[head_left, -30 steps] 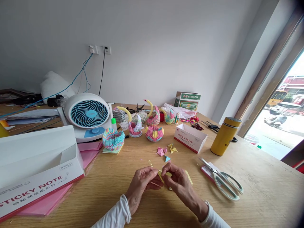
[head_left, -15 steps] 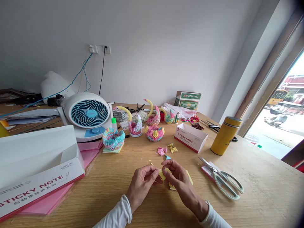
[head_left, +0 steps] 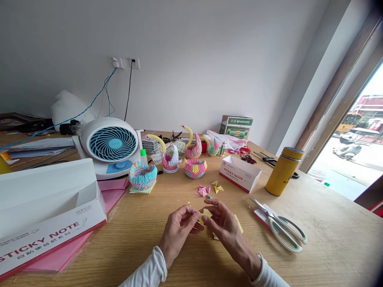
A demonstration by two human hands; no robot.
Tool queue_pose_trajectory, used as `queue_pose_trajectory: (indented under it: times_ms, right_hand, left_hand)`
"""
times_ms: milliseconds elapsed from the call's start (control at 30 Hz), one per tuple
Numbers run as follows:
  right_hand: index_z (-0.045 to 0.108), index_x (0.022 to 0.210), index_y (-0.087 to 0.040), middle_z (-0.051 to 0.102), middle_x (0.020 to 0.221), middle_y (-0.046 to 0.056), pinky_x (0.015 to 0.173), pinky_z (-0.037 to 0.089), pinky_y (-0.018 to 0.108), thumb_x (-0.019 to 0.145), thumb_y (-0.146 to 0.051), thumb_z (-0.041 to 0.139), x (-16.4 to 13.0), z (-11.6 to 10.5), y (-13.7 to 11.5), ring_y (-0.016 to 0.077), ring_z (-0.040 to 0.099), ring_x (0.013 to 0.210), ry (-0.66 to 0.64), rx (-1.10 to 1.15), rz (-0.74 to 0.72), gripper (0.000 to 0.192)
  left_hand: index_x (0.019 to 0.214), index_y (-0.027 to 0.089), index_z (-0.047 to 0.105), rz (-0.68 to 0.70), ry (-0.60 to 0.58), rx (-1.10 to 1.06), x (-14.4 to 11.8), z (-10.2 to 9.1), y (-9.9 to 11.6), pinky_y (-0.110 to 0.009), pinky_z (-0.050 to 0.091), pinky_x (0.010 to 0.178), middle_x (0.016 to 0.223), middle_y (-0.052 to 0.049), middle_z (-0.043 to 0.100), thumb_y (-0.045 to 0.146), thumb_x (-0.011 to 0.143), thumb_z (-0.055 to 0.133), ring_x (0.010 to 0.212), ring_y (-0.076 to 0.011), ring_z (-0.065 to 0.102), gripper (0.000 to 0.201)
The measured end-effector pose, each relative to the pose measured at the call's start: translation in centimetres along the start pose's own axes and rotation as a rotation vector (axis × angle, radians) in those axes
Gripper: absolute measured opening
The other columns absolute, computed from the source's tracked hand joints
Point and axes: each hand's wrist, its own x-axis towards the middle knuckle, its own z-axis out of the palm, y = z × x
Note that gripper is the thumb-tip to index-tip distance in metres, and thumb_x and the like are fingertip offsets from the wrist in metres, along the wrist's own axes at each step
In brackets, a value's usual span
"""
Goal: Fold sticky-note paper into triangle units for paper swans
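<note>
Both hands meet over the near middle of the table around a small piece of yellow paper (head_left: 206,214), partly folded. My left hand (head_left: 180,227) pinches its left side between thumb and fingers. On the other side, my right hand (head_left: 224,224) has its thumb against the paper, with the fingers curled behind it. Beneath my right hand lie more yellow paper slips (head_left: 239,224), mostly hidden by it. Just beyond the hands are folded pink pieces (head_left: 204,190), folded yellow pieces (head_left: 217,186) and a bit of blue paper mostly covered by my fingers.
Scissors (head_left: 281,225) lie on the right, near a yellow flask (head_left: 285,171) and a small sticky note box (head_left: 240,174). Folded-paper swans (head_left: 171,161) and bowls (head_left: 195,168) stand farther back. At left are a fan (head_left: 113,143) and a large open box (head_left: 50,223).
The yellow paper shows more between the hands and its upper part now stands up. My right fingers have shifted slightly left, covering more of the blue piece.
</note>
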Motion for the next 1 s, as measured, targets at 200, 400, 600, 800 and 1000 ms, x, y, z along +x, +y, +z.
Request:
queue_pose_trajectory:
  times_ms: [200, 400, 600, 800, 1000]
  right_hand:
    - [0.058, 0.080, -0.017, 0.048, 0.057, -0.005, 0.041, 0.028, 0.019, 0.074, -0.050, 0.073, 0.2, 0.0, 0.0, 0.0072, 0.037, 0.047, -0.040, 0.031, 0.095, 0.036]
    - [0.058, 0.079, -0.016, 0.051, 0.058, -0.005, 0.042, 0.026, 0.019, 0.074, -0.047, 0.074, 0.2, 0.1, -0.2, 0.0065, 0.036, 0.048, -0.057, 0.030, 0.097, 0.035]
    - [0.057, 0.075, -0.016, 0.055, 0.060, -0.003, 0.043, 0.026, 0.019, 0.073, -0.045, 0.076, 0.1, 0.2, -0.5, 0.0065, 0.039, 0.048, -0.076, 0.088, 0.146, 0.035]
    - [0.060, 0.071, -0.014, 0.058, 0.054, -0.002, 0.043, 0.030, 0.020, 0.077, -0.049, 0.070, -0.1, 0.3, -1.3, 0.0073, 0.043, 0.045, -0.027, 0.032, 0.135, 0.037]
    - [0.063, 0.073, -0.014, 0.062, 0.056, 0.000, 0.044, 0.033, 0.021, 0.077, -0.051, 0.070, 0.0, 0.2, -1.3, 0.0086, 0.047, 0.047, -0.001, -0.010, 0.121, 0.037]
  left_hand:
    - [0.079, 0.016, 0.056, 0.048, 0.009, 0.014, 0.0, -0.1, 0.1, -0.028, 0.056, 0.061, 0.071, -0.001, 0.067, 0.040, 0.078, 0.069, 0.066, -0.0174, 0.069, 0.027]
    - [0.077, 0.016, 0.057, 0.027, 0.003, 0.003, 0.0, 0.0, 0.4, -0.025, 0.056, 0.059, 0.070, -0.002, 0.068, 0.040, 0.073, 0.073, 0.066, -0.0166, 0.069, 0.029]
    - [0.075, 0.016, 0.057, 0.006, -0.011, -0.031, -0.1, 0.1, 0.7, -0.025, 0.056, 0.057, 0.068, -0.001, 0.068, 0.042, 0.072, 0.074, 0.064, -0.0163, 0.068, 0.032]
    - [0.072, 0.016, 0.055, 0.018, 0.020, -0.048, -0.3, 0.3, 1.1, -0.024, 0.056, 0.056, 0.064, -0.001, 0.065, 0.041, 0.071, 0.075, 0.061, -0.0151, 0.066, 0.032]
    - [0.075, 0.015, 0.057, -0.006, -0.003, -0.069, -0.3, 0.2, 1.1, -0.026, 0.056, 0.054, 0.067, 0.001, 0.063, 0.041, 0.069, 0.077, 0.058, -0.0138, 0.065, 0.033]
